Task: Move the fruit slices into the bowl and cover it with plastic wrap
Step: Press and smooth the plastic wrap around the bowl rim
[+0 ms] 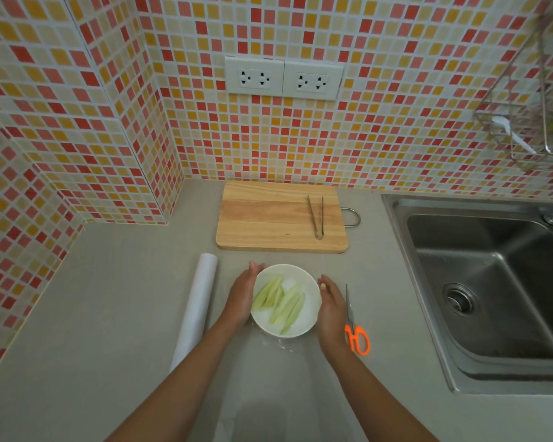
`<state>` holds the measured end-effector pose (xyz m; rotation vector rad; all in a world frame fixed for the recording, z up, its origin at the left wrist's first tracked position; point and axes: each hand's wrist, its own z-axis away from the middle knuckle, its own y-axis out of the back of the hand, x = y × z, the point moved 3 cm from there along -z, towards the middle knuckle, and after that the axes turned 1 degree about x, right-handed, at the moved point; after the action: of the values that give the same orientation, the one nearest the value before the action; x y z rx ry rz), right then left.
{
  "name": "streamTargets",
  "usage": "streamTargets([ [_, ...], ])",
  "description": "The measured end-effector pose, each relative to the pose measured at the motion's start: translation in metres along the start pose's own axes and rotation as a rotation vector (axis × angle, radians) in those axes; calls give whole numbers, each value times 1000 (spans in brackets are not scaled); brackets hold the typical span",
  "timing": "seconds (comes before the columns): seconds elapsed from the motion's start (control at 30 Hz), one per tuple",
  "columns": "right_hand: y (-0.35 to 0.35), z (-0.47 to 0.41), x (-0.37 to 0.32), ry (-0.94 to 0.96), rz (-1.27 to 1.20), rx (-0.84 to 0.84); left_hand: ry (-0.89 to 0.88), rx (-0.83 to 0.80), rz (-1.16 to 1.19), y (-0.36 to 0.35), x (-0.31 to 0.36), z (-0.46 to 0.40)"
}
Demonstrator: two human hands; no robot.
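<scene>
A white bowl [304,320] sits on the grey counter and holds several pale green fruit slices [280,301]. A clear sheet of plastic wrap [278,344] lies over the bowl and spreads onto the counter toward me. My left hand [241,295] is flat against the bowl's left side, fingers together. On the bowl's right side, my right hand [331,306] presses in the same way. Neither hand holds anything. The white roll of plastic wrap [197,306] lies on the counter to the left of my left arm.
Orange-handled scissors [355,327] lie just right of my right hand. A wooden cutting board [268,218] with metal tongs [316,216] on it sits behind the bowl. A steel sink [492,291] fills the right side. Tiled walls with sockets [283,78] close the back and left.
</scene>
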<state>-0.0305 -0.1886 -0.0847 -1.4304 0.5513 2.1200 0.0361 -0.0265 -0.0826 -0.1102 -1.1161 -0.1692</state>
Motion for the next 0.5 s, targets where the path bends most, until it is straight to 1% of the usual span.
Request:
streamTargets([
  [0.07,-1,-4,-9,28,-54,-60,18,-6,67,0,0,-1],
  [0.13,-6,-7,-16,-1,-75,-152,43,-38,57,-7,0,1],
  [0.2,-10,-8,-17,-16,-29,-215,51,-50,25,-11,2,1],
  [0.3,-12,-3,-16,-37,-32,-212,76,-65,-110,-8,-2,-6],
  [0.4,-12,1,-15,-52,-94,-171,27,-88,-211,-5,-3,-18],
  [0.43,-12,3,-14,-58,-110,-159,-2,-65,-240,-3,2,-17],
  [0.47,-11,4,-11,-67,-120,-152,-30,4,-242,0,6,-15],
  [0.5,-10,6,-8,-78,-129,-150,-53,102,-189,4,9,-12],
])
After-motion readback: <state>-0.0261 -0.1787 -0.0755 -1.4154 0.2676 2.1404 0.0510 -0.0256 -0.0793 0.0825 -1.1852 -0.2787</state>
